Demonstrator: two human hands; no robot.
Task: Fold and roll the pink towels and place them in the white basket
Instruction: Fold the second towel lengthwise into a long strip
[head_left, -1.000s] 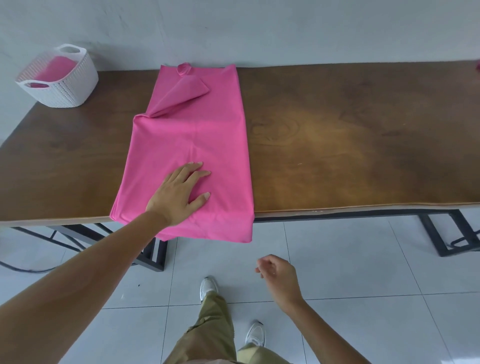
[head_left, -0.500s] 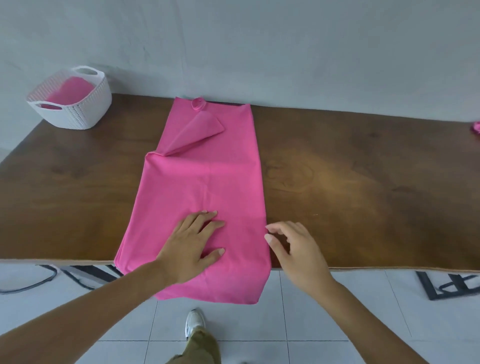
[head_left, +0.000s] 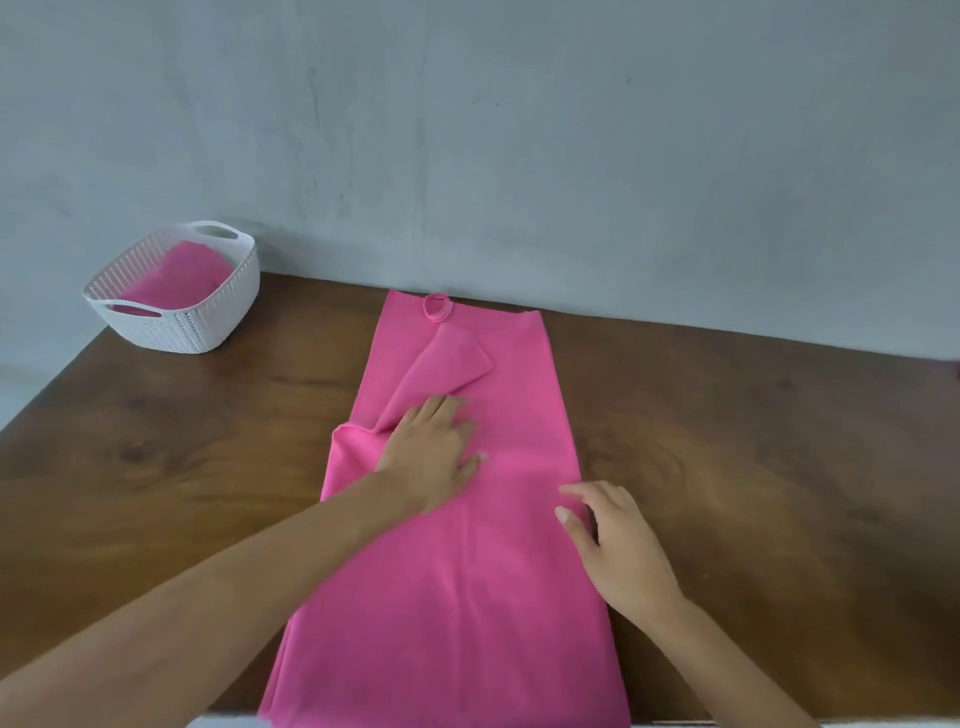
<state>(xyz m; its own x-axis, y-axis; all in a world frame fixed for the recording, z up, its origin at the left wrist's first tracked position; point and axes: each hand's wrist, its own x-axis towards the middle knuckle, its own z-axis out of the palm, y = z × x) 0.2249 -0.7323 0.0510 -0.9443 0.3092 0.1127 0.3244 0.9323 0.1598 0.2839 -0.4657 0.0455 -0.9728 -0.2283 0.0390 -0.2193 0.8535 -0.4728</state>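
Up close, the left hand (head_left: 431, 452) lies flat, fingers straight, on the pink towel (head_left: 467, 597) spread over the desk (head_left: 753, 493); just right of it the right hand (head_left: 618, 545) curls fingers at the towel's edge, grip unclear; white basket (head_left: 208, 327) well left of both

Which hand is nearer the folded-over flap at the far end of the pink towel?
Left. The left hand lies flat on the pink towel, fingertips at the flap; the right hand sits at the towel's right edge, closer to the person.
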